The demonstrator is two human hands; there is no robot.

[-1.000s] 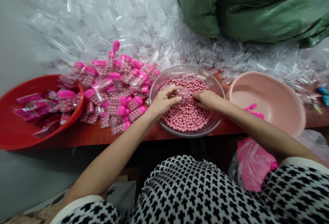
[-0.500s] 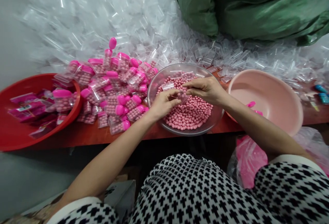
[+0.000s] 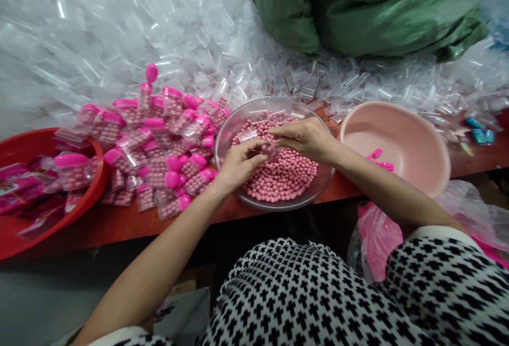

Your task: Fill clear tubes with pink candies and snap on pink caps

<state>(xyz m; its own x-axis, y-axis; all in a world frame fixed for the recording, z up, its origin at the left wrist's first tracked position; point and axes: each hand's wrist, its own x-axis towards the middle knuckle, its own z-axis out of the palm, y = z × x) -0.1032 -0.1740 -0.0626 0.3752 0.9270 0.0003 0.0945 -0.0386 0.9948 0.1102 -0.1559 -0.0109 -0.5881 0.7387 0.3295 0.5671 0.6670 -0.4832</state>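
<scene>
Over a clear round bowl [image 3: 331, 179] of pink beads [image 3: 280, 180], my left hand [image 3: 242, 165] pinches a small clear plastic container [image 3: 271, 152] with pink beads in it. My right hand [image 3: 308, 136] is closed at the container's upper side, fingertips together; whatever they hold is too small to make out. Another clear container [image 3: 247, 136] lies on the beads behind my left fingers. To the left of the bowl is a heap of bead-filled clear containers [image 3: 158, 176] with bright pink caps, one cap [image 3: 151, 73] standing open.
A red basin [image 3: 101, 168] at the left holds pink packets and a filled container. On the right, a pale pink basin [image 3: 429, 150] contains a few pink pieces [image 3: 382, 166]. Clear empty containers [image 3: 178, 23] pile up behind, beside a green sack [image 3: 358, 12].
The view has shifted to the right, so everything sits further left in it. Both hands stay together over the bowl, with the small container still in the left.
</scene>
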